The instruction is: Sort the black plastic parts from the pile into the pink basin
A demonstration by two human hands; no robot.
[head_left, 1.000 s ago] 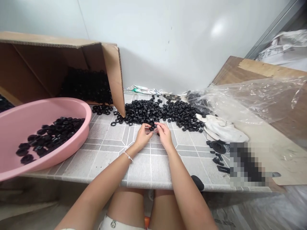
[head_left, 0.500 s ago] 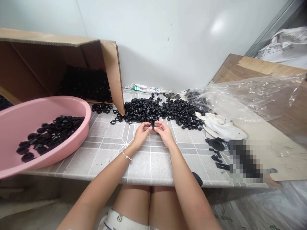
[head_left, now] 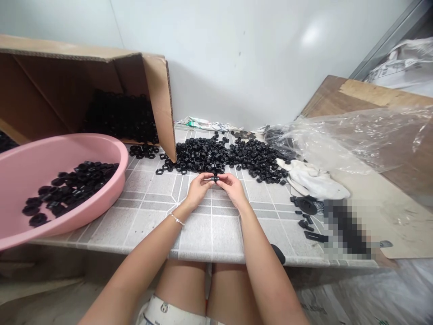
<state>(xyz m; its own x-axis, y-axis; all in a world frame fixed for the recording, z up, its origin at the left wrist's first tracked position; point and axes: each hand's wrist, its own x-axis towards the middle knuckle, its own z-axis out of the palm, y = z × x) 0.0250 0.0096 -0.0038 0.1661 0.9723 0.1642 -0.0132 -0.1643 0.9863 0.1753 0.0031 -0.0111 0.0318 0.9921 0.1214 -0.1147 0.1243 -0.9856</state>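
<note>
Small black plastic nut point(head_left: 214, 178): it is sitting between the two hands, just above the grey tiled table top point(head_left: 209, 225), at the near edge of the heap of black nuts point(head_left: 230, 158).
Left hand point(head_left: 198, 189): it is pinching the nut with the fingertips from the left side, and a thin bracelet is hanging on the wrist.
Right hand point(head_left: 233, 187): it is gripping the same nut from the right side; the fingers are closed on it.
Handling: the nut is looking light and stiff, a little smooth, so I think it can slip; holding it on the flat outer sides seems the best way.
Left side: the round pink plastic basin point(head_left: 111, 176) is holding more black nuts, and the open brown cardboard box point(head_left: 158, 99) is lying on its side behind it.
Right side: a white cloth point(head_left: 314, 183) and a clear plastic sheet point(head_left: 355, 140) are lying near the heap.
</note>
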